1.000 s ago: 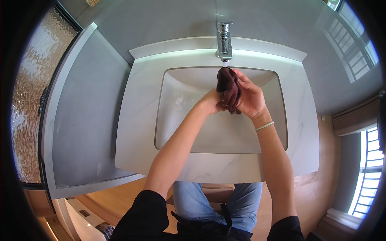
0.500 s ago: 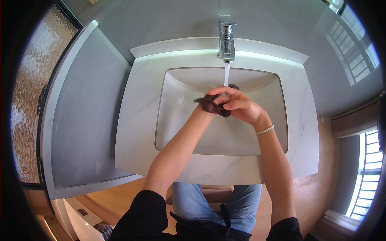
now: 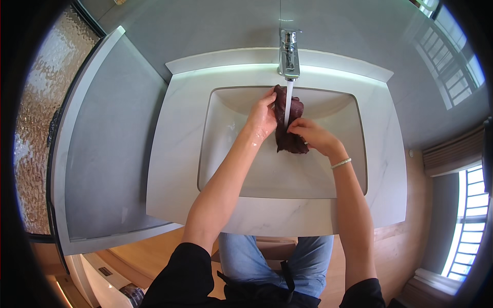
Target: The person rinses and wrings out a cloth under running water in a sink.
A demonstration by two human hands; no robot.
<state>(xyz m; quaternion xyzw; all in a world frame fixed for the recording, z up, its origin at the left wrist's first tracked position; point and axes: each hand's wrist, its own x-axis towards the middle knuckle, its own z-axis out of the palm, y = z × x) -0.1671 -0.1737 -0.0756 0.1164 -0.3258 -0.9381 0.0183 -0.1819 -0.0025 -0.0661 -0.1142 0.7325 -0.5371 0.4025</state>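
Observation:
A wet dark maroon cloth [image 3: 291, 137] hangs stretched between my hands over the sink basin [image 3: 236, 174]. My left hand [image 3: 263, 115] grips its upper left edge, fingers partly hidden behind the fabric. On the other side, my right hand [image 3: 316, 134] pinches the lower right part between thumb and fingers. Water runs from the chrome faucet [image 3: 290, 59] straight onto the middle of the cloth. Wet patches shine on my left wrist.
White marbled countertop [image 3: 174, 154] surrounds the basin, with a raised ledge [image 3: 231, 57] along the grey wall behind it. To the left stands a grey panel [image 3: 113, 143] with a pale frame. A barred window [image 3: 470, 220] lies at the far right.
The cloth was bunched around my left hand and is now spread out lengthwise under the stream. My left hand has moved up and left of it; my right hand has shifted slightly down and right.

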